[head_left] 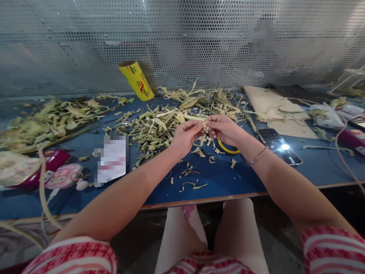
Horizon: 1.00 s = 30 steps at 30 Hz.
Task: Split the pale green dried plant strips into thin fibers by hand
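A small pale strip piece [205, 126] is pinched between the fingertips of the left hand [186, 135] and the right hand [224, 129], both closed on it, raised just above the blue counter [216, 182]. Behind the hands lies a heap of dry, fibrous, curling yellow-green scraps [159, 127]; loose curls are scattered below them. A yellow ring [228, 150] lies under the right wrist, a glossy black phone [279, 146] just beside it. A yellow cardboard tube [137, 80] with red markings leans on the perforated metal panel [182, 42]; its lettering is unreadable.
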{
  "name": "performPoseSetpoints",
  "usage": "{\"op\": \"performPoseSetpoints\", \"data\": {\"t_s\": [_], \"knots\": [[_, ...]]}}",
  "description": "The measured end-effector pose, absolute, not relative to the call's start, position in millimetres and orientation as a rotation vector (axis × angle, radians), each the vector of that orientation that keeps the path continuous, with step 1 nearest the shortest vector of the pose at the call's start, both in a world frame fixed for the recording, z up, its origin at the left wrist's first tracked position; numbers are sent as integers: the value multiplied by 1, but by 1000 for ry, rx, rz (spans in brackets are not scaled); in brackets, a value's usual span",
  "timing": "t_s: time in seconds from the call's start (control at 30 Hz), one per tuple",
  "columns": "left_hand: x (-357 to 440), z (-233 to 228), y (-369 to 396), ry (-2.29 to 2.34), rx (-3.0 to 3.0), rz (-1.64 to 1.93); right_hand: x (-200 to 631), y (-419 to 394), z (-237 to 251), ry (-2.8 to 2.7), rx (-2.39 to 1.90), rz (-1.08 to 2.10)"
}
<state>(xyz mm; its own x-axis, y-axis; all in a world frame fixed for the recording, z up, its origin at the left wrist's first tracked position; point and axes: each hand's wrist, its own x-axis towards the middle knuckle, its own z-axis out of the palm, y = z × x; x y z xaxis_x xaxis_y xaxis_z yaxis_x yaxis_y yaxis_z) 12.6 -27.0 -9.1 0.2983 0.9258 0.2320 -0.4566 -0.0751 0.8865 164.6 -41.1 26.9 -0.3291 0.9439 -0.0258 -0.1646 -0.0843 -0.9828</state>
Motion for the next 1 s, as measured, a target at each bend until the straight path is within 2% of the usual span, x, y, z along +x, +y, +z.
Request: {"op": "performPoseSetpoints", "data": {"t_s": [0.7,1.0], "knots": [[8,-2,-28,514,1169,1083,167,-41,28,-1261,-925,1674],[9,0,-32,634,1302,1193,167,-40,24,-1380,-917,1626]]}}
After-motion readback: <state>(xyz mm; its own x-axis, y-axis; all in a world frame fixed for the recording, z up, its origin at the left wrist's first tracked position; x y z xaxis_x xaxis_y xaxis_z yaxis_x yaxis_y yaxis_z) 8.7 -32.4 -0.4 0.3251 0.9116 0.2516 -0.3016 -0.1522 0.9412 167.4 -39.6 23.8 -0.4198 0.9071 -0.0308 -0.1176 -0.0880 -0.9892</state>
